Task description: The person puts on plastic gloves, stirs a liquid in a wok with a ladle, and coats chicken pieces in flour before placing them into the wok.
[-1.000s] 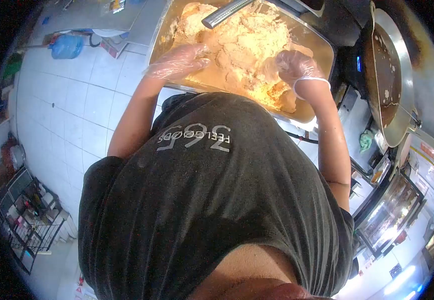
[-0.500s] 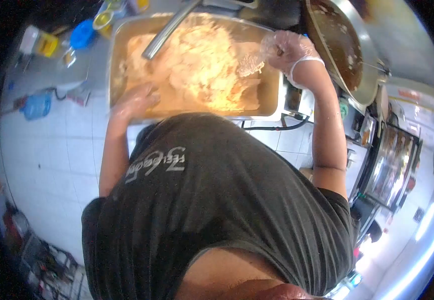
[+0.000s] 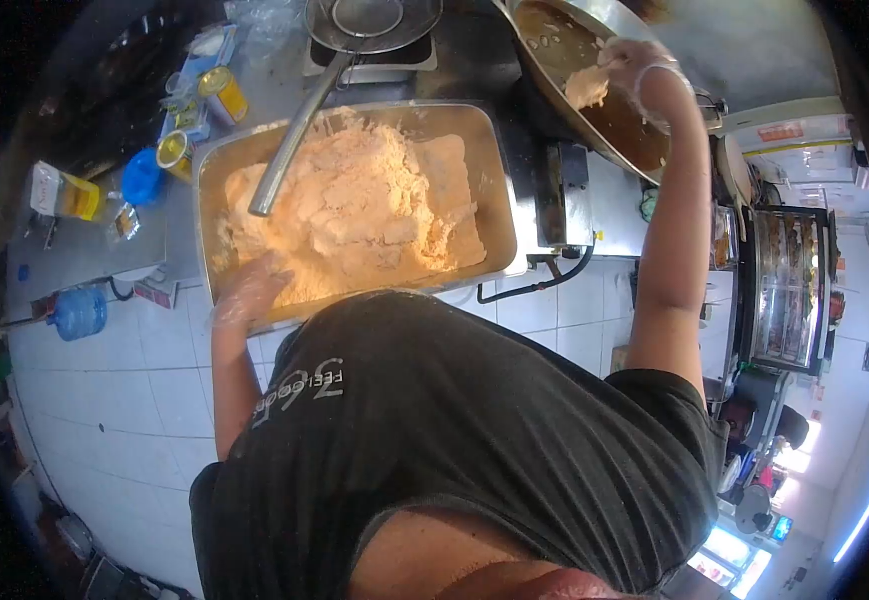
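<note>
A breaded, coated piece (image 3: 587,88) hangs from my gloved right hand (image 3: 645,72), whose fingers are closed on it above a large wok (image 3: 565,30) of brown oil with pale bits in it. My left hand (image 3: 255,288), in a clear plastic glove, rests at the front left of a metal tray (image 3: 507,195), its fingers touching the orange flour (image 3: 345,190). The flour is heaped across the tray. A long metal handle (image 3: 300,135) of a strainer (image 3: 370,20) reaches over the tray's back edge.
Back left on the counter are yellow-labelled cans (image 3: 223,95), a blue lid (image 3: 142,177) and a bottle with yellow contents (image 3: 63,193). A black hose (image 3: 545,290) curves below the stove's front. A glass display case (image 3: 787,290) stands at the right.
My right hand has moved with the coated piece from the tray's right edge to above the wok. My left hand remains at the tray's front left. The view has shifted, showing more of the strainer.
</note>
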The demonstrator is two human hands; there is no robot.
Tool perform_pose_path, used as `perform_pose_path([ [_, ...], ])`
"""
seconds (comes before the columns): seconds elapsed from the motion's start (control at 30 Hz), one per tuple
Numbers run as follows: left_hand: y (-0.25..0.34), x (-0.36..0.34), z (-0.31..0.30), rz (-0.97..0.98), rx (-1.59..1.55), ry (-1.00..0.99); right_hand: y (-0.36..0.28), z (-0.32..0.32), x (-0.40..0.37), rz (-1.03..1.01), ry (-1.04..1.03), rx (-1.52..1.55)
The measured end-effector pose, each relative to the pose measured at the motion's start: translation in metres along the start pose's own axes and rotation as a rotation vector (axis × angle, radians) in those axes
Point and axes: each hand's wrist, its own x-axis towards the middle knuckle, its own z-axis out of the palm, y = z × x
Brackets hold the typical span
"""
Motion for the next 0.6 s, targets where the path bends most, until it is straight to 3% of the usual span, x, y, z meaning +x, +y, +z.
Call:
perform_pose_path([
  [0.1,0.004,0.000,-0.001,-0.010,0.033,0.006,0.029,0.039,0.025,0.011,-0.150,-0.095],
  [0.2,0.003,-0.003,0.003,0.016,0.036,0.034,0.067,0.066,0.057,-0.226,0.106,-0.097],
  [0.27,0.008,-0.001,-0.001,0.026,-0.061,0.042,-0.002,0.034,0.018,-0.162,0.292,-0.110],
  [0.33,0.016,0.002,-0.004,0.093,-0.151,0.107,-0.031,0.034,0.012,-0.256,0.311,0.063],
  [0.37,0.022,0.003,-0.005,0.128,-0.195,0.135,-0.034,0.055,0.019,-0.426,0.292,0.302],
  [0.4,0.032,0.004,-0.006,0.140,-0.186,0.156,-0.067,0.056,-0.007,-0.496,0.379,0.225],
  [0.43,0.043,0.005,-0.006,0.152,-0.178,0.177,-0.090,0.067,-0.021,-0.482,0.246,0.358],
  [0.47,0.049,0.007,-0.008,0.163,-0.171,0.199,-0.089,0.110,-0.007,-0.659,0.118,0.313],
  [0.5,0.047,0.014,-0.001,0.109,-0.056,0.227,-0.109,0.143,-0.014,-0.434,-0.068,0.386],
  [0.53,0.041,0.028,0.016,0.053,0.057,0.258,-0.133,0.162,-0.026,-0.313,-0.263,0.151],
  [0.57,0.037,0.038,0.025,-0.005,0.168,0.290,-0.145,0.174,-0.036,-0.197,-0.432,0.148],
  [0.6,0.042,0.046,0.025,0.017,0.158,0.185,-0.153,0.188,-0.043,-0.082,-0.601,0.145],
])
